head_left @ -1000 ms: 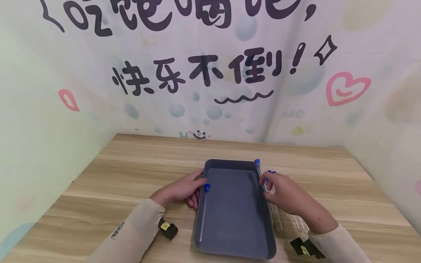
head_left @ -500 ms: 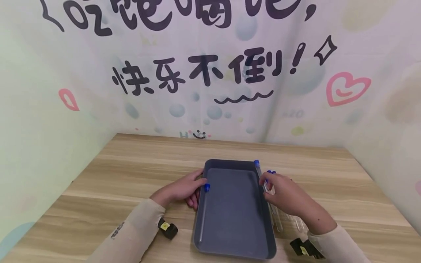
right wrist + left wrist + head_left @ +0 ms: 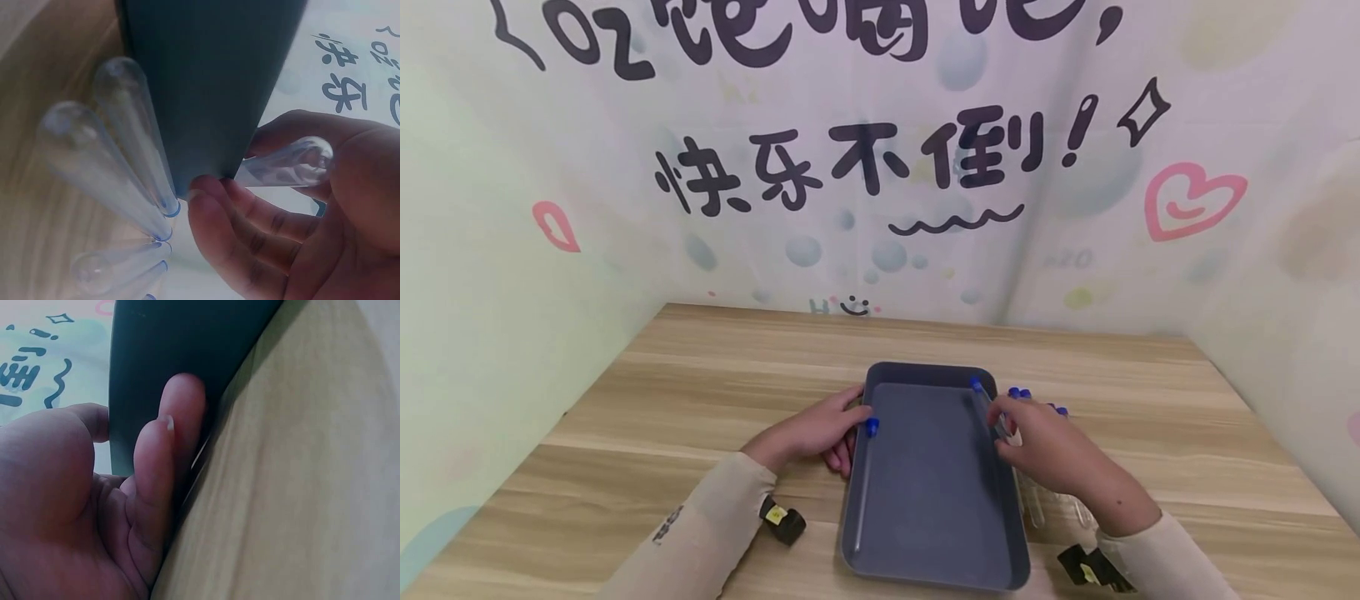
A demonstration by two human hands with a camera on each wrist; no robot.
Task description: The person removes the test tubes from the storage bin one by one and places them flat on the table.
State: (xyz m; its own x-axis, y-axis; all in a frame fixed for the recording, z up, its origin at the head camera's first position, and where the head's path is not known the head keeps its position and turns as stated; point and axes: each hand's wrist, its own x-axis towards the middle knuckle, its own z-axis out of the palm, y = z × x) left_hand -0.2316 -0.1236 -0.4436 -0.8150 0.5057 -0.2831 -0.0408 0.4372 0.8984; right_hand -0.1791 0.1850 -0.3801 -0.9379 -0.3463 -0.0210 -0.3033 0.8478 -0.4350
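Observation:
A dark grey tray (image 3: 932, 483) stands lengthwise on the table. My left hand (image 3: 816, 429) grips its left side, with the thumb at the rim and other fingers against the outer wall in the left wrist view. Inside, along that wall, lies a clear test tube with a blue cap (image 3: 872, 427). Over the right rim, my right hand (image 3: 1052, 446) pinches another blue-capped test tube (image 3: 284, 164). Its cap (image 3: 976, 384) points into the tray, while its rounded end faces the palm. Right fingertips meet the outer wall in the right wrist view.
Several more test tubes (image 3: 100, 169) lie on the table right of the tray, partly hidden by the right hand in the head view. Their blue caps (image 3: 1019, 392) point toward the back. A printed cloth wall (image 3: 850, 250) stands behind the wooden table (image 3: 737, 358).
The tube in my right hand has shifted left and down, its cap passing from the tray's back right rim to inside it. My left hand and the tray stay put.

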